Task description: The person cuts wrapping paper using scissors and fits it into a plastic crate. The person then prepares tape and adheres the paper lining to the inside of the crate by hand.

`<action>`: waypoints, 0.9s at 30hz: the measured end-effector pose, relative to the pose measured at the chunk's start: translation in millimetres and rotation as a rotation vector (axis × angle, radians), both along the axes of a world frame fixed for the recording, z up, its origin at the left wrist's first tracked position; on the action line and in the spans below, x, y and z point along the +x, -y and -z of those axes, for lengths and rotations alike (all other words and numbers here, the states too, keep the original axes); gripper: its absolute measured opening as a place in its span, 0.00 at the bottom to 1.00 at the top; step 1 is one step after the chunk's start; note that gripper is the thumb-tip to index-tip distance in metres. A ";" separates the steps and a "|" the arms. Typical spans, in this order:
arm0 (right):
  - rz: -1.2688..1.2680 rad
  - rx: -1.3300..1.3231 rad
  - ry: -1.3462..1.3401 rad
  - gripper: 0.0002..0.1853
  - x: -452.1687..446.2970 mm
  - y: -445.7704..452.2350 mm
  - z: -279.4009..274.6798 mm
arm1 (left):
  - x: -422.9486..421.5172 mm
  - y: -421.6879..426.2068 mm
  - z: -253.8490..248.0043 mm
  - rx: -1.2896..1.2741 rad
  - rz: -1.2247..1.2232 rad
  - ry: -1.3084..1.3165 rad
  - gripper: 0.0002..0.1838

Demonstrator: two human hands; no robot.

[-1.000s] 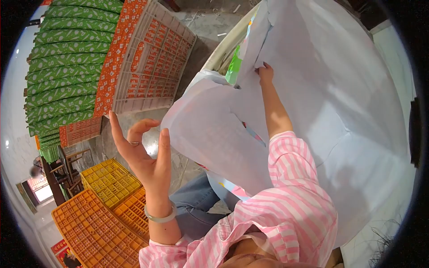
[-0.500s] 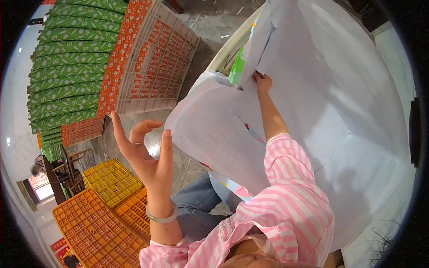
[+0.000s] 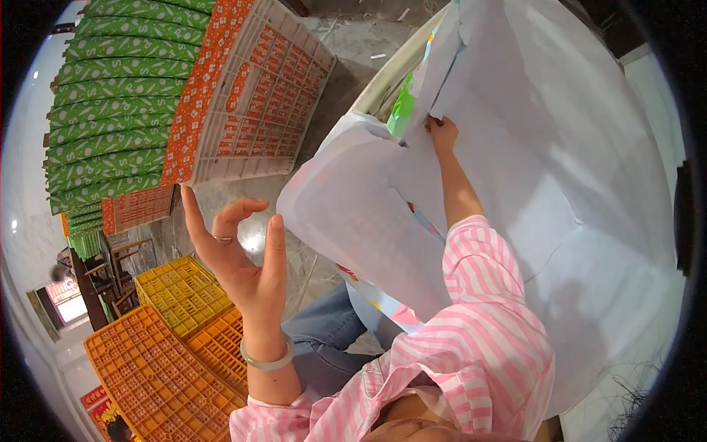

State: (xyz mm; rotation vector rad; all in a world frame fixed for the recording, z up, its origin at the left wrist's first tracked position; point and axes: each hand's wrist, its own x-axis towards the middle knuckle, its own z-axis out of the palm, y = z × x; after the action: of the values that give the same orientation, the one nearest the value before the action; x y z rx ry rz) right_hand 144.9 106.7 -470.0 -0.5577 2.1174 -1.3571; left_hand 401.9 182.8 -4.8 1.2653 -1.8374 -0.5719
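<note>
My left hand (image 3: 243, 258) is raised with its fingers spread and nothing in them, wearing a ring and a pale bangle. Behind its index fingertip stands a white plastic crate (image 3: 294, 103). My right hand (image 3: 443, 135) reaches forward, its fingers curled closed at the edge of a large white sheet (image 3: 508, 169). Another white sheet, creased and folded over (image 3: 353, 199), lies left of that arm, with coloured print showing at its edges. A bright green printed patch (image 3: 402, 107) shows just beyond my right hand. What lies under the sheets is hidden.
Green patterned packs (image 3: 125, 110) with an orange printed end (image 3: 199, 96) are stacked at upper left. Yellow (image 3: 180, 291) and orange crates (image 3: 158, 376) stand at lower left. Wooden chairs (image 3: 121, 269) are further back. Paper scraps lie on the grey floor (image 3: 368, 40).
My right hand and the sheets sit slightly further right in view, the hand still at the sheet's edge. My left hand keeps its raised, spread pose.
</note>
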 end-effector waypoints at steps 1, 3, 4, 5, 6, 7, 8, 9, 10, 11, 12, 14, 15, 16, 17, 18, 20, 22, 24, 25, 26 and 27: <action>-0.008 -0.008 -0.092 0.10 -0.2 -0.1 0.4 | -0.1 -0.4 -0.2 0.008 -0.004 0.000 0.45; -0.012 -0.011 -0.186 0.09 -0.7 -1.0 -11.3 | -0.2 -1.0 -0.4 0.009 0.001 -0.003 0.45; 0.049 -0.075 -0.032 0.09 2.3 0.4 -21.2 | -0.4 -1.1 -0.2 0.009 0.005 -0.006 0.45; 0.110 -0.137 0.122 0.08 3.8 -0.7 -27.7 | -0.6 -1.2 0.2 0.014 0.007 -0.007 0.45; 0.113 -0.133 0.122 0.08 3.9 0.3 -11.3 | -0.9 -1.5 0.5 -0.005 0.015 0.008 0.43; 0.145 -0.197 0.174 0.09 5.7 5.2 4.1 | -1.7 -1.7 0.7 -0.025 0.023 0.021 0.42; 0.177 -0.263 0.226 0.09 6.0 7.6 5.9 | -2.8 -2.1 0.6 -0.025 0.026 0.019 0.42; 0.180 -0.264 0.225 0.09 4.9 8.1 7.5 | -3.6 -2.4 0.1 -0.005 0.022 0.008 0.43; 0.176 -0.187 0.200 0.08 5.3 9.7 9.0 | -4.1 -2.6 -0.5 0.015 0.017 -0.002 0.45; 0.171 -0.110 0.175 0.08 6.6 10.9 4.4 | -4.3 -2.5 -0.8 0.013 0.018 -0.001 0.45; 0.172 -0.110 0.175 0.08 7.7 9.1 -5.6 | -4.4 -2.6 -0.8 0.013 0.014 0.004 0.45; 0.082 0.055 -0.100 0.09 7.9 3.8 -17.5 | -4.5 -2.8 -0.4 0.012 0.010 0.008 0.45; 0.081 0.054 -0.100 0.09 8.6 3.6 -19.2 | -4.2 -2.9 -0.3 0.011 0.009 0.006 0.45; 0.137 -0.023 -0.003 0.09 10.1 3.8 -20.8 | -3.9 -3.0 -0.3 0.011 0.007 0.003 0.45; 0.192 -0.099 0.094 0.09 11.1 3.9 -19.1 | -3.7 -3.2 -0.5 0.010 0.005 0.003 0.45; 0.190 -0.099 0.094 0.09 11.1 3.8 -17.3 | -3.7 -3.5 -0.6 0.011 0.004 0.000 0.45; 0.193 -0.127 0.106 0.09 6.7 4.5 -9.9 | -3.9 -3.6 -0.7 0.011 0.002 -0.004 0.45; 0.182 -0.118 0.137 0.09 1.1 9.4 1.3 | -3.9 -3.6 -1.0 0.008 0.004 -0.001 0.45; 0.173 -0.108 0.167 0.09 -0.5 8.0 -9.9 | -3.4 -3.7 -0.8 0.007 0.002 0.000 0.45; 0.137 -0.094 0.147 0.09 -3.4 3.6 -15.6 | -3.4 -3.7 -0.7 0.006 0.003 0.001 0.45; 0.102 -0.080 0.127 0.09 -5.6 1.3 -13.6 | -3.9 -3.7 -0.7 0.006 0.003 0.001 0.45; 0.102 -0.080 0.127 0.09 -6.3 2.4 -7.5 | -4.5 -3.8 -0.8 0.007 0.005 -0.002 0.45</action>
State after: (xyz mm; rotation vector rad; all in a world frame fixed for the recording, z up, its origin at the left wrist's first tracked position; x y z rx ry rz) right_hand 138.6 104.3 -462.5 -0.3889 2.0201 -1.4986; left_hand 397.3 186.6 -4.0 1.2648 -1.8383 -0.5827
